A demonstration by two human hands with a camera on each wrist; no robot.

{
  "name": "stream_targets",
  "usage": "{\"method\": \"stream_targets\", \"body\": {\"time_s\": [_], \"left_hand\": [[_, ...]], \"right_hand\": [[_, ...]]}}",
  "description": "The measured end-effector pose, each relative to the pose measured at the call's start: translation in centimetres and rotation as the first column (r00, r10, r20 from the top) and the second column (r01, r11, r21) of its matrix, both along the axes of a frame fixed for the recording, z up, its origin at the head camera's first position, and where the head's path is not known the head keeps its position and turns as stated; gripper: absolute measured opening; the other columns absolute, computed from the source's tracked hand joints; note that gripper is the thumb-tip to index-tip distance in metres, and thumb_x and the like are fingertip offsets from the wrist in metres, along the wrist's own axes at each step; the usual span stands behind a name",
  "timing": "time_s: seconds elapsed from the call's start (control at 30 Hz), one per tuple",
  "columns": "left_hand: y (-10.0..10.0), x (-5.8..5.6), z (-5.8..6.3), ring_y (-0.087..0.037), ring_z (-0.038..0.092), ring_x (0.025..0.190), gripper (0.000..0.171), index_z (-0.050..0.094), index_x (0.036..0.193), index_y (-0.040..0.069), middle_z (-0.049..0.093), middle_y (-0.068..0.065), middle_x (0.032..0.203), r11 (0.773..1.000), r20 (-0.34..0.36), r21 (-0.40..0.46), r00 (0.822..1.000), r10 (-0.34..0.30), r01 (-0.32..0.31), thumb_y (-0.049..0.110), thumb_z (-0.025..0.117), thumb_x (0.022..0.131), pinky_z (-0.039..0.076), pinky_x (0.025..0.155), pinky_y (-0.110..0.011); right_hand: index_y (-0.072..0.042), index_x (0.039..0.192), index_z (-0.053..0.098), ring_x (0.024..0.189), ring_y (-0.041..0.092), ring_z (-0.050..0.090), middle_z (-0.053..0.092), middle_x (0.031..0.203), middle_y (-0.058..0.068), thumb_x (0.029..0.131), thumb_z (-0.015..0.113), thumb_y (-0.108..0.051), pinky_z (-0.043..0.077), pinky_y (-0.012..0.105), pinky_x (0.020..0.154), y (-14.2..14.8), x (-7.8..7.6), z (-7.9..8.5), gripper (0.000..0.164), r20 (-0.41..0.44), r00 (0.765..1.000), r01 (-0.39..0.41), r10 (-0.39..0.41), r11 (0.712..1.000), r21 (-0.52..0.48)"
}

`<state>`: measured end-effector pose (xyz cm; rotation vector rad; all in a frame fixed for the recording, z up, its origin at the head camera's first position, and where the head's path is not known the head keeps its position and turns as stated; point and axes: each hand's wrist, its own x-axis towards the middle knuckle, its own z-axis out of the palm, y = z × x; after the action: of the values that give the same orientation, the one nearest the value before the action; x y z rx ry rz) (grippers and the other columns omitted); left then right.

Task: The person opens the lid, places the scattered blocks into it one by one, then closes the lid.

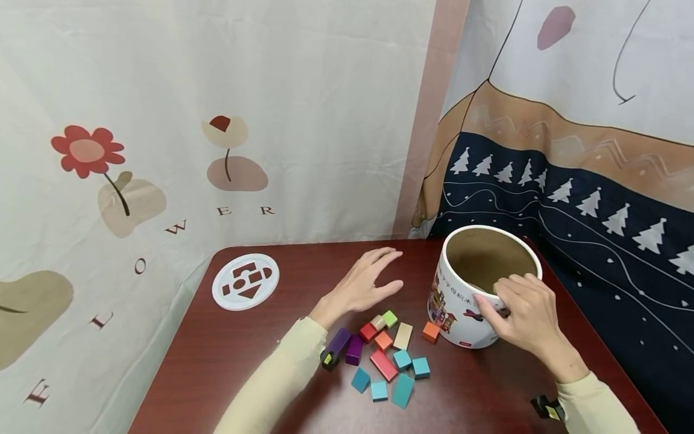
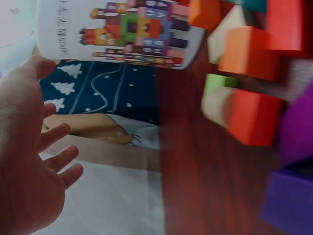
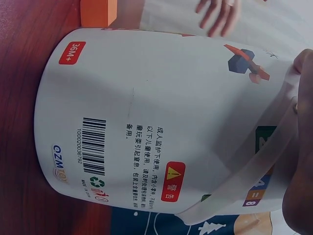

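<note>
My right hand grips the near right rim of a white printed bucket, thumb outside and fingers over the edge. The bucket stands upright on the table; its deep inside shows only partly. In the right wrist view, a pale handle strap hangs along its wall near that hand. My left hand is held out left of the bucket with fingers extended and holds nothing. Nearest it lie a green block, a red block and a tan cylinder.
Several toy blocks lie loose nearer the front, among them a purple block, a pink block and a teal block. An orange block sits beside the bucket. A white disc with shaped cutouts lies at the back left. Printed curtains border the table.
</note>
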<state>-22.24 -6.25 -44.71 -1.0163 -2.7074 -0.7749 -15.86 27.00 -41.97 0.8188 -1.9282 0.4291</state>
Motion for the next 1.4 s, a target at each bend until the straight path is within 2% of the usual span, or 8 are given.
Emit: {"method": "stream_targets", "body": {"time_s": [0.33, 0.5, 0.8, 1.03, 1.3, 1.4], "left_hand": [[-1.4, 1.9, -4.1, -0.023, 0.043, 0.136, 0.064, 0.051, 0.154, 0.021, 0.047, -0.005, 0.152, 0.989, 0.122, -0.145, 0.992, -0.024, 0.041, 0.049, 0.063, 0.098, 0.043, 0.109, -0.046], [-2.0, 2.5, -5.5, -0.021, 0.05, 0.128, 0.061, 0.058, 0.147, 0.015, 0.053, -0.006, 0.145, 0.984, 0.153, -0.171, 0.988, -0.015, 0.041, 0.046, 0.065, 0.095, 0.048, 0.103, -0.042], [-2.2, 3.2, -6.2, -0.015, 0.06, 0.103, 0.045, 0.072, 0.126, 0.012, 0.067, -0.002, 0.121, 0.985, 0.143, -0.166, 0.989, -0.023, 0.047, 0.042, 0.069, 0.092, 0.054, 0.088, -0.031], [-2.1, 3.4, -6.6, -0.012, 0.063, 0.085, 0.038, 0.076, 0.115, 0.01, 0.072, 0.0, 0.103, 0.986, 0.165, -0.162, 0.986, -0.019, 0.046, 0.038, 0.074, 0.089, 0.05, 0.068, -0.019], [-2.0, 3.1, -6.6, -0.013, 0.067, 0.082, 0.03, 0.077, 0.108, 0.008, 0.073, -0.001, 0.096, 0.988, 0.181, -0.15, 0.983, -0.018, 0.046, 0.029, 0.075, 0.086, 0.052, 0.069, -0.019], [-2.0, 3.0, -6.7, -0.01, 0.063, 0.077, 0.026, 0.078, 0.104, 0.009, 0.073, -0.001, 0.093, 0.987, 0.167, -0.149, 0.986, -0.025, 0.05, 0.027, 0.077, 0.085, 0.049, 0.065, -0.017]], "right_hand": [[-0.018, 0.055, 0.037, 0.047, 0.012, 0.03, 0.028, 0.054, -0.011, 0.092, 0.06, -0.041, 0.018, 0.031, 0.048, -0.1, -0.1, -0.4, 0.049, 0.0, 1.0, 0.002, -0.002, 1.0, -0.002], [-0.018, 0.055, 0.037, 0.048, 0.012, 0.029, 0.029, 0.053, -0.01, 0.092, 0.059, -0.042, 0.017, 0.03, 0.048, -0.1, -0.1, -0.4, 0.05, -0.006, 1.0, 0.003, -0.003, 1.0, -0.003], [-0.018, 0.055, 0.038, 0.048, 0.012, 0.03, 0.03, 0.053, -0.01, 0.092, 0.059, -0.041, 0.018, 0.03, 0.048, -0.1, 0.1, -0.4, 0.049, -0.008, 1.0, 0.003, -0.003, 1.0, -0.004], [-0.018, 0.055, 0.038, 0.048, 0.011, 0.029, 0.03, 0.053, -0.01, 0.092, 0.06, -0.041, 0.017, 0.029, 0.048, -0.2, 0.2, -0.4, 0.049, -0.009, 1.0, -0.002, 0.002, 1.0, -0.006], [-0.018, 0.055, 0.037, 0.048, 0.011, 0.029, 0.029, 0.053, -0.01, 0.091, 0.06, -0.04, 0.018, 0.03, 0.048, -0.1, 0.1, -0.3, 0.049, -0.012, 1.0, -0.001, 0.001, 1.0, -0.009], [-0.018, 0.055, 0.037, 0.048, 0.011, 0.029, 0.029, 0.053, -0.01, 0.091, 0.06, -0.04, 0.018, 0.03, 0.047, -0.1, 0.1, -0.3, 0.049, -0.013, 1.0, -0.002, 0.002, 1.0, -0.009]]}}
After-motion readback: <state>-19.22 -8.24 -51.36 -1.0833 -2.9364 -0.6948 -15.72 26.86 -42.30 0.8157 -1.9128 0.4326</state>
